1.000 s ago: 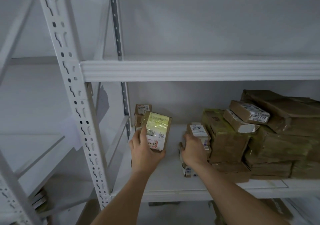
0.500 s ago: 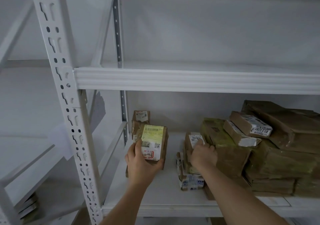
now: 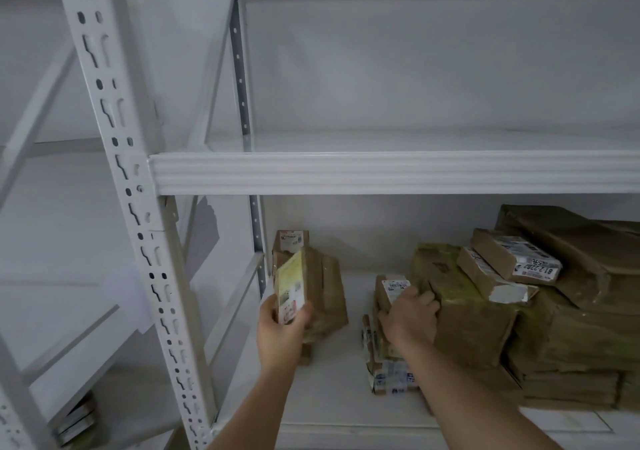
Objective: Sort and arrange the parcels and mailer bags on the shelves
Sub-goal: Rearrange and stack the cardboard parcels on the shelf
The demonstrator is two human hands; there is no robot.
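On the lower white shelf (image 3: 332,411), my left hand (image 3: 282,332) grips a small brown parcel with a yellow label (image 3: 292,288), standing upright and turned edge-on near the shelf's left end. Another small labelled parcel (image 3: 291,241) stands behind it by the back wall. My right hand (image 3: 410,314) holds the top of an upright labelled parcel (image 3: 393,285) at the left of a stack of brown parcels (image 3: 460,314). More small parcels (image 3: 391,377) lie below that hand.
Large brown parcels (image 3: 571,328) fill the shelf's right side, two small boxes (image 3: 516,257) leaning on top. The upper shelf beam (image 3: 381,172) crosses just above. A perforated white upright (image 3: 138,228) stands at left, with flat packages (image 3: 74,422) low in the neighbouring bay.
My left hand has turned the yellow-labelled parcel edge-on, close to the parcel behind it. My right hand has moved back along its parcel toward the stack. The view has tilted upward.
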